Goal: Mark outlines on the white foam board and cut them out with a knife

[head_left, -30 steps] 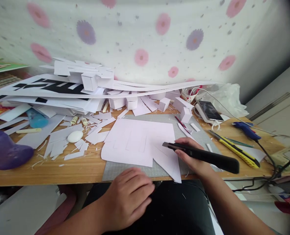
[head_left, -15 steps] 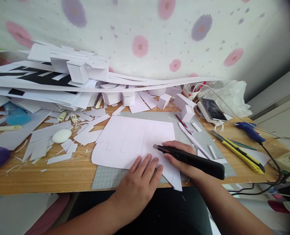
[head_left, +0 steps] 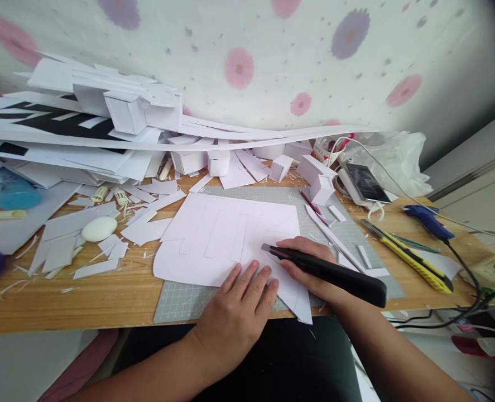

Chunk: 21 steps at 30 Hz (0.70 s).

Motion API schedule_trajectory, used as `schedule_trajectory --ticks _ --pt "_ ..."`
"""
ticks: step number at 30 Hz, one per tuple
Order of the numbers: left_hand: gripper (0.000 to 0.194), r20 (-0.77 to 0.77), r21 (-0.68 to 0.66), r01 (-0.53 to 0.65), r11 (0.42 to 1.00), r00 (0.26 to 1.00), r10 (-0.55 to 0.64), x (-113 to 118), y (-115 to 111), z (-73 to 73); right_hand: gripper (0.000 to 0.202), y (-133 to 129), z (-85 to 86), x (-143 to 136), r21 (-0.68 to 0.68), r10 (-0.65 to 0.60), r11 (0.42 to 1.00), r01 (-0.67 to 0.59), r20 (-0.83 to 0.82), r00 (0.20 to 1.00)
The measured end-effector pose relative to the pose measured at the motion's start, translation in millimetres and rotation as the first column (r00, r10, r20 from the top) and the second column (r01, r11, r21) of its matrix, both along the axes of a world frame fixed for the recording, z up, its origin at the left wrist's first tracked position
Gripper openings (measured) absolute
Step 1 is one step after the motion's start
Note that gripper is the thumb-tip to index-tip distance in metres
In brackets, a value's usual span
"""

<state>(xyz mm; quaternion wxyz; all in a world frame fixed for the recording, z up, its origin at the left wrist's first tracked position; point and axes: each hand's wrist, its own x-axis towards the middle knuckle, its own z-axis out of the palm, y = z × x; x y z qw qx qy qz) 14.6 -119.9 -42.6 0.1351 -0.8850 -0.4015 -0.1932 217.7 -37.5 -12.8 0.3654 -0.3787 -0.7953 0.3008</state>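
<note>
My left hand (head_left: 241,312) lies flat on the lower part of a white sheet (head_left: 205,229), fingers slightly spread. Faint pencil outlines of narrow shapes mark the sheet, which rests on a grey-green cutting mat (head_left: 180,301). Between the thumb and fingers of my right hand (head_left: 310,268) is a black utility knife (head_left: 335,274), its blade pointing left, just over or on the paper right of my left fingertips. Whether the blade touches the paper I cannot tell.
A yellow utility knife (head_left: 414,262), a blue glue gun (head_left: 427,220) and a phone (head_left: 366,183) lie at the right. Paper scraps and a white oval object (head_left: 99,229) are at the left. Folded white boxes (head_left: 280,168) stand behind the mat.
The camera view has shifted slightly, so the desk items sit a little differently. Both hands and the black knife keep nearly the same positions over the sheet.
</note>
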Motion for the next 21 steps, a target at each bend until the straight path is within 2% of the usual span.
schedule_trajectory --ticks 8,21 --pt "0.039 -0.006 0.014 -0.014 1.000 1.000 0.014 1.4 0.1 0.6 0.024 0.6 2.1 4.3 0.048 0.075 0.996 -0.080 0.102 0.992" --pt "0.038 -0.004 -0.010 -0.022 1.000 1.000 0.022 2.1 -0.7 3.9 0.025 -4.0 13.8 19.9 0.035 0.133 0.989 -0.142 0.192 0.972"
